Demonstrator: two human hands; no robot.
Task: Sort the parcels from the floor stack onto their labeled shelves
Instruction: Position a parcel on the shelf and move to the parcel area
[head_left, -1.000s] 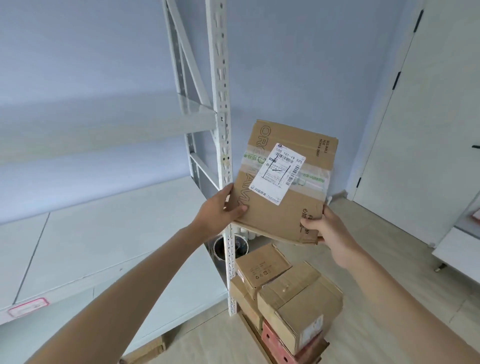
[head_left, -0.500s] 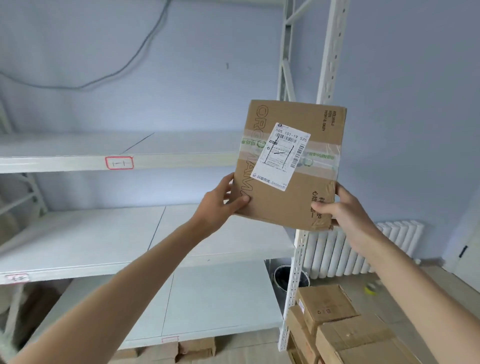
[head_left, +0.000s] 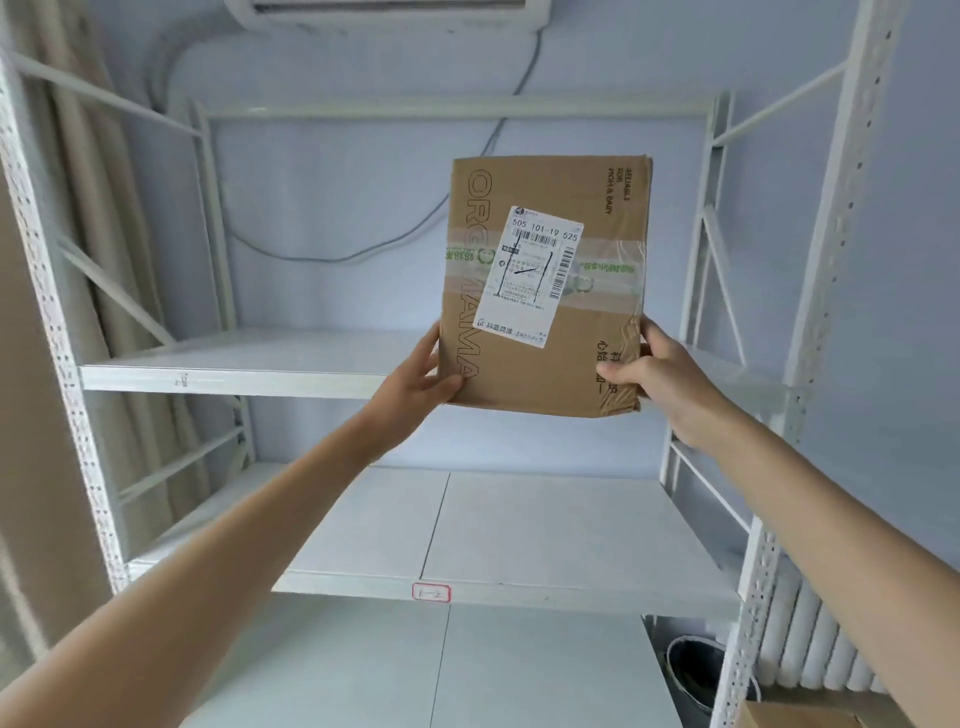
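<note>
Cardboard parcel (head_left: 545, 291) upright, gripped by left hand (head_left: 415, 384) and right hand (head_left: 654, 379).

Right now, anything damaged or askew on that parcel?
Minor only. The parcel has a crumpled lower right edge with wrinkled tape, next to the right hand. Its white shipping label is stuck on crooked. The left hand grips the lower left edge.

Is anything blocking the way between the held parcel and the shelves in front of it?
Nothing visible. The parcel, gripped by the left hand and right hand, is raised before the rack; the upper shelf and the lower shelf show bare boards.
</note>
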